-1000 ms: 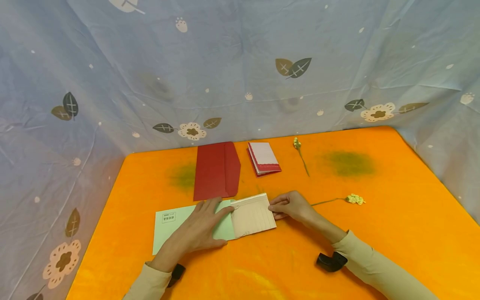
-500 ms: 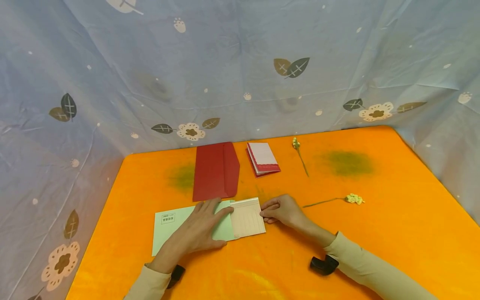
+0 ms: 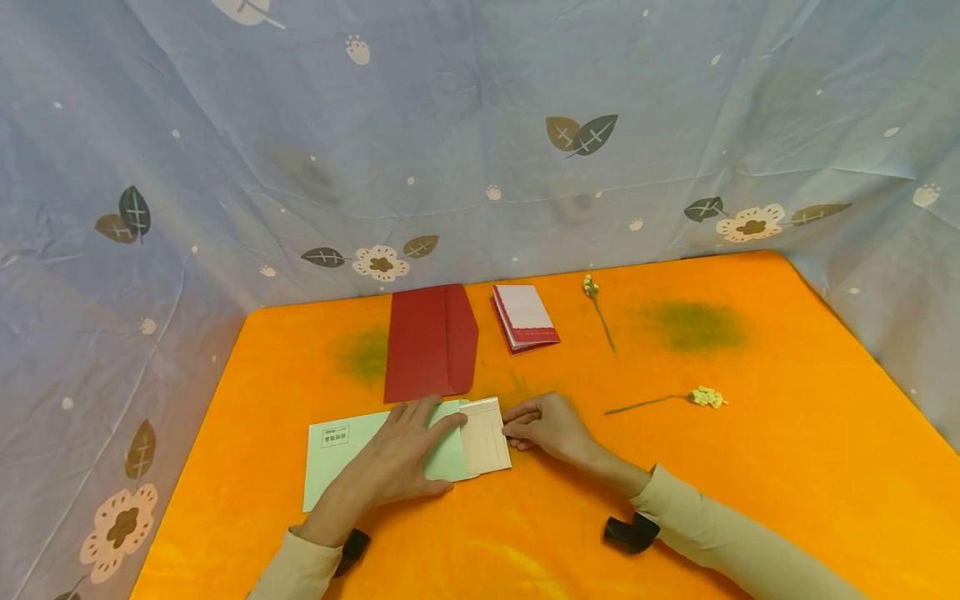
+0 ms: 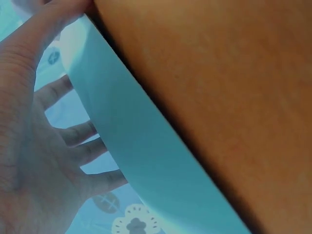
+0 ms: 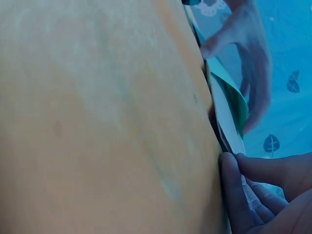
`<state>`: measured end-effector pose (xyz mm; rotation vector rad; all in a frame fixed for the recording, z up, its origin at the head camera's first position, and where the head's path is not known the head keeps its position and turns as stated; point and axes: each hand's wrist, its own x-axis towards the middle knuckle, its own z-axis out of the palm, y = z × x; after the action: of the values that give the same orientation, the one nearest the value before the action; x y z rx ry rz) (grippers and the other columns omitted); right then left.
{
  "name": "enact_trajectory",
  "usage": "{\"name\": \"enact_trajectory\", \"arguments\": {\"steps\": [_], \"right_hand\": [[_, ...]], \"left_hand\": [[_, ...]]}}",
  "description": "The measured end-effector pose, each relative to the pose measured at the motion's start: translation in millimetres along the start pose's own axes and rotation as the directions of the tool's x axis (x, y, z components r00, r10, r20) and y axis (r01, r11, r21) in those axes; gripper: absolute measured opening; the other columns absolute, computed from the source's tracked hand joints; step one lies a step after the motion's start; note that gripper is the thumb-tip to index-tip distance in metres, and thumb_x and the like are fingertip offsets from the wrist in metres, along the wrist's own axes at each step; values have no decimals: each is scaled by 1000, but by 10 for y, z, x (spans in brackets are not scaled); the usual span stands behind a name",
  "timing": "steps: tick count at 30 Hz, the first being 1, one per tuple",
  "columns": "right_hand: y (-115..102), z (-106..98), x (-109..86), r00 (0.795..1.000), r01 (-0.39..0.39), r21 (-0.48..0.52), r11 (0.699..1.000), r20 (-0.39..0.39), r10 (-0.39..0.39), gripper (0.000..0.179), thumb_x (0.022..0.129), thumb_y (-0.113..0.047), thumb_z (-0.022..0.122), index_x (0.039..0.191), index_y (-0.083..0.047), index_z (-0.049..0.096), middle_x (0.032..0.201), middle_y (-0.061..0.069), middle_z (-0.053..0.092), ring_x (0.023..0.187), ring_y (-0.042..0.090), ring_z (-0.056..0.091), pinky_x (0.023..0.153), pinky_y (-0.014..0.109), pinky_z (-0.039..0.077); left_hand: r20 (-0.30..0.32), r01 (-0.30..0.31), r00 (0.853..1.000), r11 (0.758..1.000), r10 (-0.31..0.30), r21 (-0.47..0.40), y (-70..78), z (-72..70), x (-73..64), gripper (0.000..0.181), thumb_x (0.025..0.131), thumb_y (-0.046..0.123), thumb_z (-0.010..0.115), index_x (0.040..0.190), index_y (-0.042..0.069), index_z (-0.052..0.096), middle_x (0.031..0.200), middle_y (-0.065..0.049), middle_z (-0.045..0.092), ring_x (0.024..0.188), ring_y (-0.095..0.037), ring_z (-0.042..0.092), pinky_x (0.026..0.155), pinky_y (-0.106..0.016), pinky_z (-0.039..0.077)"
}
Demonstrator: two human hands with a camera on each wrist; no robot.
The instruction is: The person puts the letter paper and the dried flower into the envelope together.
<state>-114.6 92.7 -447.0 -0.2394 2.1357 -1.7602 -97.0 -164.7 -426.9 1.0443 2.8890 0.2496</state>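
A pale green envelope [image 3: 352, 442] lies at the front left of the orange table. A cream lined sheet [image 3: 486, 433] sticks out of its right-hand mouth, the rest of it hidden inside. My left hand [image 3: 397, 454] rests spread across the envelope near that mouth, thumb by the near edge. In the left wrist view, the envelope [image 4: 141, 136] spans between its thumb and fingers. With thumb and fingers my right hand [image 3: 551, 429] pinches the sheet's right edge. The right wrist view shows the sheet [image 5: 226, 114] entering the gaping green mouth of the envelope.
Behind the envelope lies a red envelope [image 3: 420, 346] with its flap to the right. A folded red and white card [image 3: 527, 317] is beside it. Two yellow flower sprigs, one far [image 3: 598, 312] and one nearer [image 3: 705, 397], lie to the right. Patterned cloth [image 3: 480, 150] hangs behind the table.
My right hand has moved left with the sheet, which has slid further into the green envelope, so less of it shows. My left hand has stayed in place on the envelope.
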Motion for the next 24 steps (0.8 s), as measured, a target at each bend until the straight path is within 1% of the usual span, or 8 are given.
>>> {"name": "enact_trajectory", "arguments": {"steps": [2, 5, 8, 13, 20, 24], "right_hand": [[-31, 47, -16, 1000, 8, 12, 1000, 0, -8, 19, 87, 6, 67, 102, 18, 67, 84, 26, 71, 68, 32, 71, 62, 37, 59], [-40, 95, -19, 1000, 6, 15, 1000, -6, -6, 19, 87, 5, 67, 102, 17, 68, 84, 26, 71, 68, 32, 71, 62, 36, 59], [39, 114, 18, 1000, 1, 23, 1000, -8, -1, 20, 87, 2, 69, 103, 14, 69, 84, 23, 72, 67, 28, 71, 62, 34, 58], [39, 122, 33, 1000, 0, 22, 1000, 3, -1, 20, 87, 3, 69, 103, 14, 69, 83, 21, 72, 65, 26, 71, 61, 34, 59], [40, 152, 72, 1000, 10, -7, 1000, 29, -10, 20, 87, 2, 69, 103, 14, 69, 80, 19, 72, 62, 24, 70, 61, 34, 58], [16, 182, 84, 999, 19, -17, 1000, 38, -18, 19, 87, 2, 69, 103, 13, 69, 79, 18, 72, 62, 23, 69, 61, 33, 58]], "left_hand": [[2, 3, 1000, 1000, -3, -5, -2, -1, -1, 83, 72, 53, 82, 141, 24, 47, 143, -16, 40, 125, -35, 42, 106, -52, 34], [6, 0, 1000, 1000, 1, -8, -2, -7, -3, 83, 72, 53, 81, 142, 25, 47, 144, -16, 40, 127, -34, 41, 106, -52, 33], [8, -4, 1000, 1000, 5, -8, -3, -11, -5, 82, 73, 54, 81, 142, 25, 47, 144, -16, 40, 127, -34, 41, 107, -52, 33], [12, -6, 1000, 1000, 6, 1, -5, -3, 2, 82, 72, 54, 81, 142, 25, 47, 144, -16, 40, 128, -33, 41, 107, -52, 33], [-15, -25, 1000, 1000, 25, 11, -1, 4, 13, 83, 71, 53, 83, 141, 24, 48, 141, -15, 42, 125, -32, 42, 105, -50, 35], [-13, -24, 1000, 1000, 24, 6, 5, -1, 13, 83, 71, 53, 83, 140, 24, 48, 141, -15, 42, 124, -32, 42, 105, -51, 35]]}}
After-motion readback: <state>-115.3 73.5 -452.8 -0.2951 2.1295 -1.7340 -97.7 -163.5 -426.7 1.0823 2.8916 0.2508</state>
